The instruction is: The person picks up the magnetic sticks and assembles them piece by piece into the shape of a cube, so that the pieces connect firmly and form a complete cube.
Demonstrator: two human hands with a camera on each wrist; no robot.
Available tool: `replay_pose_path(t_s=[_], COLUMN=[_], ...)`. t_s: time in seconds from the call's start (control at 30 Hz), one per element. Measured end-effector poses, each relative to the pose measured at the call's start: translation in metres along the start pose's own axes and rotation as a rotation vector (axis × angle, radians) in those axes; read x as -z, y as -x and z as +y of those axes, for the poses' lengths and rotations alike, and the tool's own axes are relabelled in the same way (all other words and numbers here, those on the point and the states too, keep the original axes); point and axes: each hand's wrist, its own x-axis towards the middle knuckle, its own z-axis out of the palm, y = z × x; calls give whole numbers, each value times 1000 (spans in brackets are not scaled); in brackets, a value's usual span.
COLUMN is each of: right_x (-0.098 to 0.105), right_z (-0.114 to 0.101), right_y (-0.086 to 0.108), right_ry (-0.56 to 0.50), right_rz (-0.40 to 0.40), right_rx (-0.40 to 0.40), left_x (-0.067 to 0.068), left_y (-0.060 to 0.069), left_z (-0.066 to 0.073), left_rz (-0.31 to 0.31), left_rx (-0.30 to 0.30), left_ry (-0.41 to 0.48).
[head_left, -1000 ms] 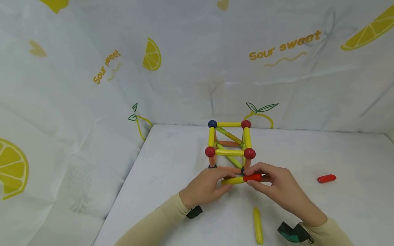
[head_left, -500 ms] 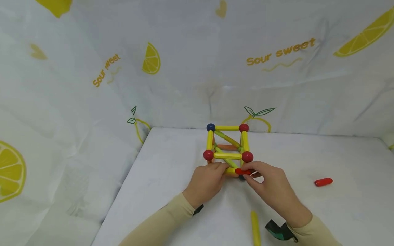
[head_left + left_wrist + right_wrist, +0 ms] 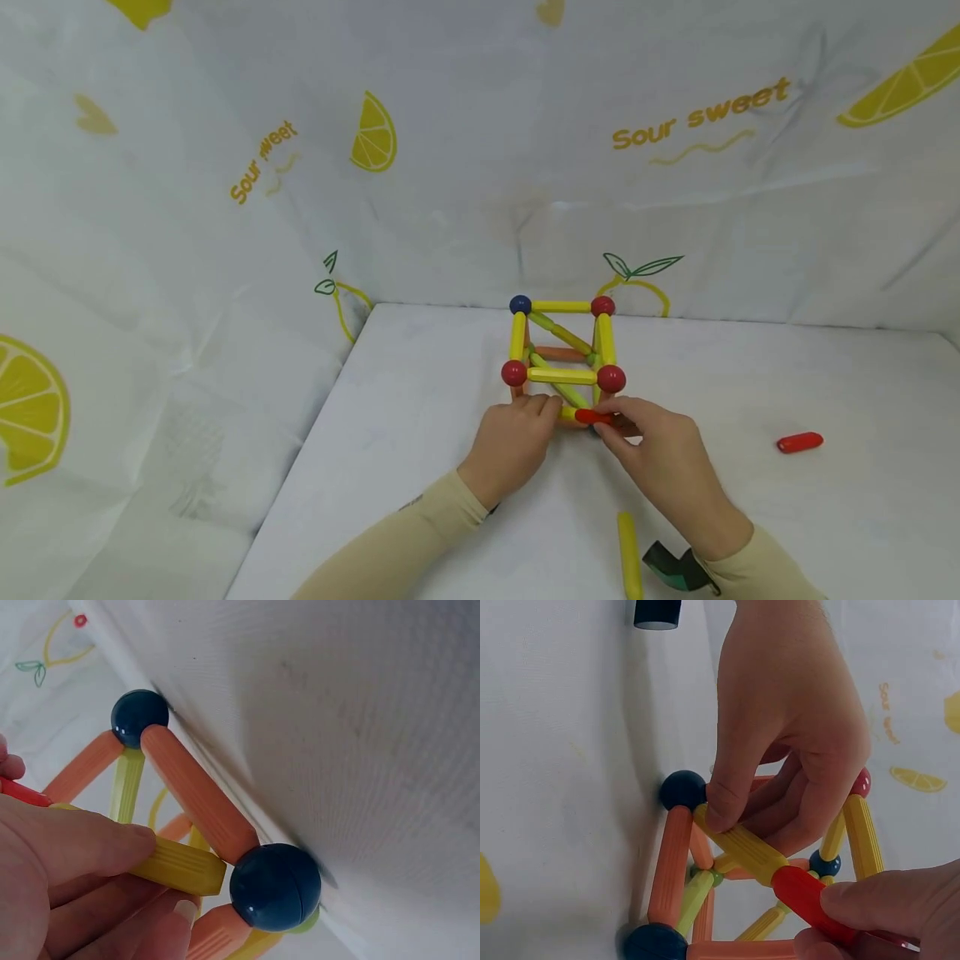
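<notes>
A cube-like frame of sticks and balls stands on the table, with yellow sticks on top and orange ones below. At its near side, my left hand pinches a yellow stick between thumb and fingers. The stick's free end lies right by a dark blue ball at a lower corner; whether they touch I cannot tell. My right hand pinches a red stick, joined end to end with the yellow one. Together the two sticks slant across the frame's near face in the right wrist view.
A loose yellow stick lies on the white table in front of the right hand. Farther right lies another red stick. A white sheet with lemon prints hangs behind the table.
Both hands have carried the joined yellow and red sticks from just in front of the frame up against its near side. The left hand now covers more of the yellow stick.
</notes>
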Motion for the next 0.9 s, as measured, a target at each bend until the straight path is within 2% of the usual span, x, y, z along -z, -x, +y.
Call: replay_pose_path(t_s=[0.37, 0.47, 0.6, 0.77, 0.83, 0.9], right_x=[1, 5, 14, 29, 34, 36], right_z=[-4, -5, -2, 3, 4, 5], right_y=[-1, -2, -5, -18, -24, -29], right_ry=[-32, -31, -34, -17, -9, -7], right_rz=[-15, -17, 33, 156, 153, 101], right_rx=[-52, -69, -36, 53, 75, 69], left_x=[4, 6, 10, 15, 16, 17], left_y=[-2, -5, -13, -21, -22, -21], left_z=[2, 3, 6, 9, 9, 10], left_rz=[39, 52, 46, 3, 2, 14], left_rx=[15, 26, 31, 63, 78, 84], left_ry=[31, 95, 189, 179, 177, 191])
